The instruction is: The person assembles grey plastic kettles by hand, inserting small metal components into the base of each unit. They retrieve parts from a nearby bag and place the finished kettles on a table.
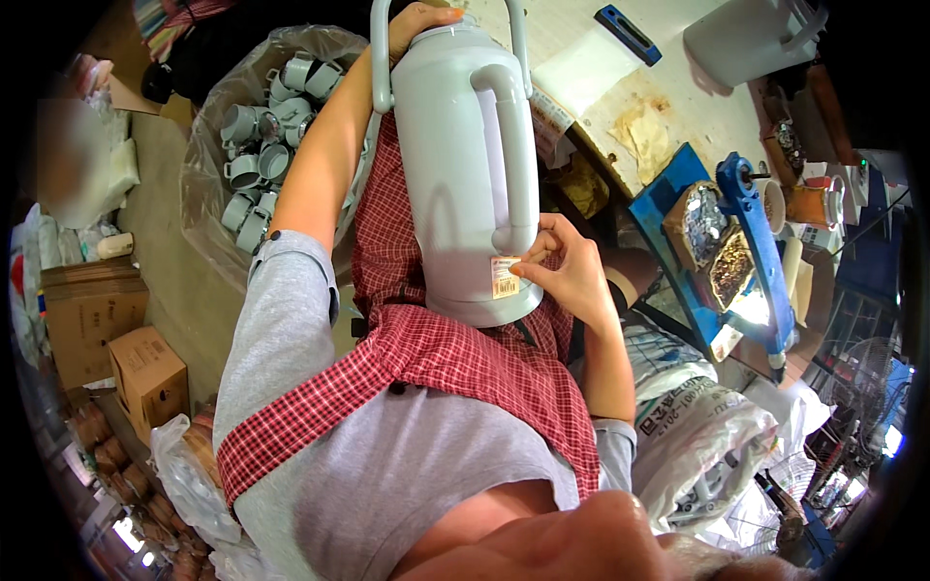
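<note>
Currently the left hand (418, 21) grips the top of a pale grey thermos jug (465, 165), fingers wrapped over the lid end, holding it upright on the lap against the red checked apron (436, 358). Right hand (572, 271) sits at the jug's base just under the handle, thumb and fingertips pinched narrow on a small orange-and-white label (505, 277) stuck to the body. Clear bag of grey cups (262, 145) lies to the left, workbench (620, 107) and blue tray (678, 194) to the right.
</note>
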A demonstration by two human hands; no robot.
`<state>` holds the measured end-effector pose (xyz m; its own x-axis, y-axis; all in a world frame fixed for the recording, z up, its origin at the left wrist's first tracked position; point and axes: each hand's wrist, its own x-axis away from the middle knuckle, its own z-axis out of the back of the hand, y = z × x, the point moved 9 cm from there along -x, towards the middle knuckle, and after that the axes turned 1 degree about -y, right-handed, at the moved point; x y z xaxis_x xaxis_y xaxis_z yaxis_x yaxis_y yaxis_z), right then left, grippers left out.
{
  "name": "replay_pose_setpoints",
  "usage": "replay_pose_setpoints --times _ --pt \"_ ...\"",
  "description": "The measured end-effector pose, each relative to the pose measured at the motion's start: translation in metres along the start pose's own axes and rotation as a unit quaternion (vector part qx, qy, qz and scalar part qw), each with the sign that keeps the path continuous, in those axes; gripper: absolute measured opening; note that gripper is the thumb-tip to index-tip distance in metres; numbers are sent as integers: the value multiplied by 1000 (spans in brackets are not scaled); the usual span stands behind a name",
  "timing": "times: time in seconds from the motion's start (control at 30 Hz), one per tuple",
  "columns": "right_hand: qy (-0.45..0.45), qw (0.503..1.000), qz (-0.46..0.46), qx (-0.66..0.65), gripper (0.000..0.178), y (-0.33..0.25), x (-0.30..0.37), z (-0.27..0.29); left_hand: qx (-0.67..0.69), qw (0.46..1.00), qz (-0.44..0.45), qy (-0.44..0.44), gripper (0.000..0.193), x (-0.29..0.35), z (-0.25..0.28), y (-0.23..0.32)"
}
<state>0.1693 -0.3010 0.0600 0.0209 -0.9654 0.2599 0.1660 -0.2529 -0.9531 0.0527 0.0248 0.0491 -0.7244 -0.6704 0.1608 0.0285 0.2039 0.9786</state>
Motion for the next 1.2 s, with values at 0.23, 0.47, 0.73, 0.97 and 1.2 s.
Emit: replay_pose_setpoints --times 0.23,0.47,0.73,0.97,1.2 --pt "206 872 280 345 92 -36 50 -20 -77 992 -95 -6 35 -7 17 2" --pt "110 956 143 231 78 52 51 14 -167 975 -141 -27 32 -15 20 16" --pt "146 949 121 -251 23 -127 -47 63 -369 799 -453 144 30 35 -47 247" --pt "362 877 305 -87 19 -183 -192 153 -223 851 -315 357 62 -66 194 143" --pt "472 830 297 -20 29 -147 -360 228 -240 855 -262 378 96 -132 187 85"
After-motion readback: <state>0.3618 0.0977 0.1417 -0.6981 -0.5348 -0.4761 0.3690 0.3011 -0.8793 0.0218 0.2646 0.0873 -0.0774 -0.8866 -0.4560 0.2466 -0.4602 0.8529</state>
